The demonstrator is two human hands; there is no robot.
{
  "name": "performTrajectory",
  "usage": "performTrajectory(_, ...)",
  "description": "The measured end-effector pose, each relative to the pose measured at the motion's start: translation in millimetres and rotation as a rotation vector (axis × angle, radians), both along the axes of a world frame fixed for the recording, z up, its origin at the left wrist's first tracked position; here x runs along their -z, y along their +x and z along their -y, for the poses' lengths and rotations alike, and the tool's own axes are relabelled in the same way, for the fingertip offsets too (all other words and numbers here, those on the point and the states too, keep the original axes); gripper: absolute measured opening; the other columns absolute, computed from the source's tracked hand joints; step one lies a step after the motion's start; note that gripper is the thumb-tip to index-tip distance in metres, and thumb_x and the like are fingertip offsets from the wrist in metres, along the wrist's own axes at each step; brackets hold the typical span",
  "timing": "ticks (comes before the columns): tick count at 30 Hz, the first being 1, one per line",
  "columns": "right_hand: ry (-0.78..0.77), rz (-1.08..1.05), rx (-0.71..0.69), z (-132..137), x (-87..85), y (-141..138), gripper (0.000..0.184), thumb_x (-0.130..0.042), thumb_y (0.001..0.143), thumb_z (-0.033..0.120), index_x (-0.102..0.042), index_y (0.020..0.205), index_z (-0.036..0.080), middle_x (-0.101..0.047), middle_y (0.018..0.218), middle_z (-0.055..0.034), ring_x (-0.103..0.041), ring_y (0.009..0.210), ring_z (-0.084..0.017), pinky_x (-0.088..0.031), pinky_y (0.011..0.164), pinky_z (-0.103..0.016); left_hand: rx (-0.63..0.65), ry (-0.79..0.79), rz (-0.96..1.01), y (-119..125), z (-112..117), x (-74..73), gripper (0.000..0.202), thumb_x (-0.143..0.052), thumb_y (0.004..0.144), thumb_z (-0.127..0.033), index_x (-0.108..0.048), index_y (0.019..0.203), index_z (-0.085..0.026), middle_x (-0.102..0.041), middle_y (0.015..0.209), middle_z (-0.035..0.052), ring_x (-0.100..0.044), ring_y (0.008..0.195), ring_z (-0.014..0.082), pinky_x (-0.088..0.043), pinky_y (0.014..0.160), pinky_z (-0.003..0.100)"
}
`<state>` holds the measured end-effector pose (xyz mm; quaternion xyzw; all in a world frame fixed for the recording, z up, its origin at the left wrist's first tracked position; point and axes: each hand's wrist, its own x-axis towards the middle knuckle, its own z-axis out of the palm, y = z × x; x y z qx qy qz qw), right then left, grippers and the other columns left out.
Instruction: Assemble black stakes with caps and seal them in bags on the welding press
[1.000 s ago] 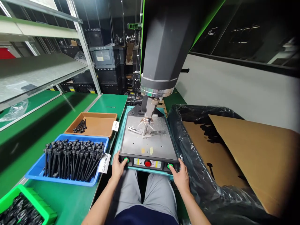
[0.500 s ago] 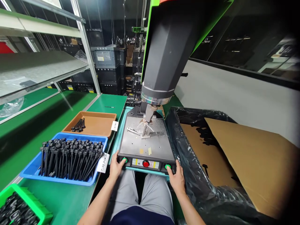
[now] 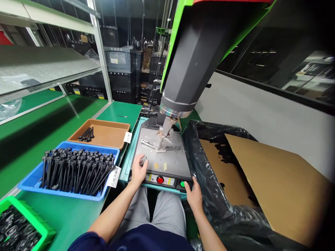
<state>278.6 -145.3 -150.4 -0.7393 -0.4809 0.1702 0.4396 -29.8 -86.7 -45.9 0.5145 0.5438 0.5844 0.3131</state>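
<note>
My left hand (image 3: 139,168) is over the front left of the machine's metal base plate (image 3: 146,164), fingers apart and holding nothing. At the front right corner, my right hand (image 3: 194,192) has its thumb by the green button (image 3: 182,183), its fingers spread along the panel's side. A red button (image 3: 160,179) sits mid-panel. Above the plate, the machine's grey tapered head (image 3: 169,124) points down at a small metal fixture (image 3: 162,143). What lies in the fixture is too small to make out. A small silver tool (image 3: 148,143) rests left of it.
On the left bench, a blue tray (image 3: 65,196) holds many black ribbed stems with caps. Behind it, a brown tray (image 3: 111,136) has several more. A green bin (image 3: 48,228) of black parts stands front left. To my right is a plastic-lined box (image 3: 209,174) with a cardboard sheet (image 3: 277,181).
My left hand has come off the left green button and moved up over the plate. My right hand stays at the right button. The whole view has shifted slightly.
</note>
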Motion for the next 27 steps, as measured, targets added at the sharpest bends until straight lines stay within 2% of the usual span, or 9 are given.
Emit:
performTrajectory(3, 0.106, 0.047, 0.042, -3.0, -19.6, -2.3, 0.067, -0.053, 0.079, 0.067, -0.064, 0.118, 0.014, -0.061, 0.122, -0.0212, -0.058, 0.114, -0.037, -0.045, 0.099, -0.052, 0.080, -0.155, 0.263, 22.1, -32.7, -20.1, 0.035, -0.070, 0.079, -0.031, -0.064, 0.110, -0.015, -0.065, 0.118, 0.0159, -0.062, 0.109, 0.0263, -0.048, 0.097, 0.042)
performTrajectory(6, 0.213, 0.021, 0.020, -11.8, -44.5, -17.8, 0.051, -0.053, 0.083, 0.060, -0.068, 0.107, 0.018, -0.066, 0.114, -0.0160, -0.064, 0.106, -0.031, -0.049, 0.096, -0.046, 0.150, -0.307, 0.537, 37.8, -62.1, -37.2, 0.042, -0.079, 0.073, -0.030, -0.062, 0.109, -0.016, -0.067, 0.114, 0.0137, -0.064, 0.104, 0.0220, -0.049, 0.095, 0.038)
performTrajectory(10, 0.134, -0.202, -0.230, -38.5, -72.5, -53.0, 0.048, -0.055, 0.083, 0.056, -0.068, 0.106, 0.016, -0.072, 0.103, -0.0139, -0.069, 0.095, -0.028, -0.054, 0.088, -0.042, 0.278, -0.486, 0.791, 49.4, -85.0, -54.9, 0.036, -0.082, 0.070, -0.032, -0.061, 0.094, -0.016, -0.069, 0.096, 0.0098, -0.069, 0.083, 0.0169, -0.054, 0.075, 0.028)
performTrajectory(13, 0.110, -0.214, -0.371, -69.3, -86.5, -79.5, 0.045, -0.057, 0.082, 0.053, -0.071, 0.105, 0.018, -0.074, 0.102, -0.0124, -0.069, 0.096, -0.027, -0.053, 0.090, -0.043, 0.312, -0.487, 0.859, 53.3, -91.0, -63.0, 0.031, -0.083, 0.067, -0.024, -0.059, 0.085, -0.016, -0.068, 0.083, 0.0045, -0.066, 0.067, 0.0110, -0.050, 0.058, 0.019)
performTrajectory(16, 0.106, -0.207, -0.458, -105.1, -96.7, -100.2, 0.046, -0.056, 0.082, 0.053, -0.070, 0.108, 0.018, -0.074, 0.102, -0.0118, -0.069, 0.095, -0.026, -0.054, 0.087, -0.043, 0.311, -0.442, 0.877, 54.6, -92.0, -68.5, 0.030, -0.082, 0.065, -0.017, -0.059, 0.084, -0.015, -0.065, 0.071, -0.0005, -0.061, 0.058, 0.0072, -0.043, 0.049, 0.015)
performTrajectory(19, 0.150, -0.224, -0.409, -138.0, -104.9, -113.3, 0.054, -0.053, 0.081, 0.053, -0.066, 0.116, 0.014, -0.073, 0.100, -0.0133, -0.068, 0.091, -0.024, -0.055, 0.081, -0.041, 0.314, -0.407, 0.886, 54.0, -92.0, -73.6, 0.030, -0.081, 0.064, -0.017, -0.059, 0.085, -0.015, -0.061, 0.065, -0.0027, -0.058, 0.053, 0.0068, -0.041, 0.048, 0.015)
performTrajectory(22, 0.237, -0.176, -0.263, -160.4, -113.4, -118.9, 0.058, -0.050, 0.082, 0.049, -0.061, 0.123, 0.010, -0.070, 0.103, -0.0156, -0.066, 0.089, -0.024, -0.053, 0.085, -0.042, 0.314, -0.379, 0.891, 53.2, -92.9, -78.5, 0.030, -0.081, 0.063, -0.016, -0.060, 0.085, -0.014, -0.060, 0.063, -0.0029, -0.057, 0.052, 0.0069, -0.041, 0.047, 0.016)
performTrajectory(25, 0.338, -0.078, -0.150, -172.8, -123.2, -120.2, 0.060, -0.048, 0.083, 0.048, -0.057, 0.128, 0.009, -0.062, 0.118, -0.0200, -0.063, 0.098, -0.025, -0.051, 0.089, -0.042, 0.300, -0.371, 0.890, 53.6, -94.9, -82.3, 0.030, -0.080, 0.063, -0.015, -0.061, 0.086, -0.013, -0.060, 0.064, -0.0019, -0.057, 0.052, 0.0069, -0.040, 0.046, 0.016)
performTrajectory(27, 0.375, -0.043, -0.156, -179.4, -130.5, -120.3, 0.061, -0.048, 0.084, 0.049, -0.056, 0.130, 0.010, -0.055, 0.128, -0.0218, -0.059, 0.108, -0.026, -0.051, 0.088, -0.040, 0.291, -0.372, 0.883, 54.2, -96.2, -84.5, 0.032, -0.081, 0.064, -0.015, -0.061, 0.088, -0.012, -0.061, 0.065, -0.0016, -0.058, 0.053, 0.0070, -0.039, 0.047, 0.016)
